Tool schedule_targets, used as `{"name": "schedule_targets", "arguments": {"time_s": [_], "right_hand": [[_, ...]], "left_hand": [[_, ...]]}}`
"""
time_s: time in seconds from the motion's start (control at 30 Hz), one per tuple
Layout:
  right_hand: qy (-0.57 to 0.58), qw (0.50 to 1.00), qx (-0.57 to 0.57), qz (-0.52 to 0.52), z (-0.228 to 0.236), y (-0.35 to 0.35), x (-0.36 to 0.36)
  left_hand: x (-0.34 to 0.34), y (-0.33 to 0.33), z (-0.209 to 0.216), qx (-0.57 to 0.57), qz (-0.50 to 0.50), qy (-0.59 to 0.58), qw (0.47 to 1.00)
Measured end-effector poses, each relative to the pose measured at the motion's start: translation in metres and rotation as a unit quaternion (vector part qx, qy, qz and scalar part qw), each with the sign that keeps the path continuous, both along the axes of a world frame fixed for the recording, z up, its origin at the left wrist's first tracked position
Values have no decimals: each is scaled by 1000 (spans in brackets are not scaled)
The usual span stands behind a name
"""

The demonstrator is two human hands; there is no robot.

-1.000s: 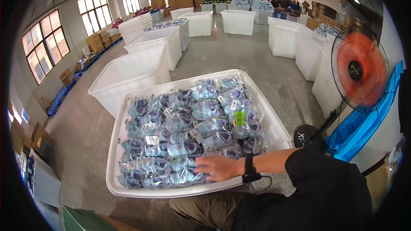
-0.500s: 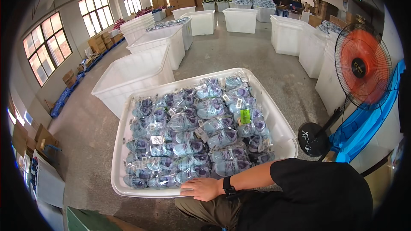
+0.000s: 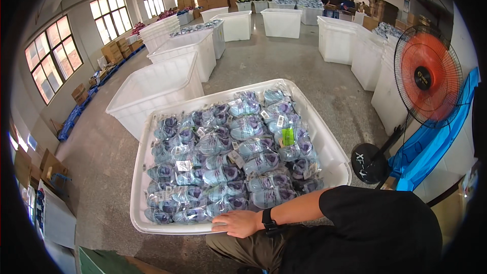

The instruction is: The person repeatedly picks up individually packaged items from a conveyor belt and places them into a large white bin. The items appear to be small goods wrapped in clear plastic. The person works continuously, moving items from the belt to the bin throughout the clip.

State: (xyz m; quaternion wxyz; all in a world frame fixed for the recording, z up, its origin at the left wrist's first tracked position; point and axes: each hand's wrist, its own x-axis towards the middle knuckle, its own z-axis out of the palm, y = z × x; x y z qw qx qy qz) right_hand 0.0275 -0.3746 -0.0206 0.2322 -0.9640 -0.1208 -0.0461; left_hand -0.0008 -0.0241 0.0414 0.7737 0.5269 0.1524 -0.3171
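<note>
Well over to the left, brown cartons (image 3: 112,52) stand along a blue strip (image 3: 86,102) under the windows, probably to leave the middle floor for the bins. Next, an open white bin (image 3: 152,96) sits just beyond the main white bin (image 3: 331,155), perhaps parked close for easy reach.

The main bin holds the light blue and purple shoes (image 3: 219,174), bagged in clear film, likely to keep them clean, and lying in tight rows, seemingly to save room. One green label (image 3: 288,136) shows on the far right side of the load.

At the near edge, the right hand (image 3: 236,223) lies palm down at the rim (image 3: 170,229), just beside the nearest shoes, maybe to brace; I cannot tell whether its fingers curl under. No shoe shows in it. The left hand is out of view.

Farther right, a fan (image 3: 425,77) stands on a round black base (image 3: 369,164), presumably broad for stability, with blue sheeting (image 3: 413,165) behind it.
</note>
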Motion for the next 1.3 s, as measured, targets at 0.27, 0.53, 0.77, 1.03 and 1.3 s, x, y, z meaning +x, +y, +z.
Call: {"name": "schedule_targets", "arguments": {"time_s": [0.27,0.53,0.77,1.03,1.3], "right_hand": [[-38,999,20,-2,4,1,-1],[16,1000,3,4,8,-1,-1],[17,1000,4,7,5,-1,0],[24,1000,-2,2,8,0,0],[28,1000,6,1,9,0,-1]], "left_hand": [[-2,0,1,-7,-4,-5,1000],[-3,0,3,-1,-8,-13,1000],[-2,-1,4,1,-6,-7,1000],[-4,-3,5,7,2,-10,1000],[-3,-1,3,-3,-4,-11,1000]]}}
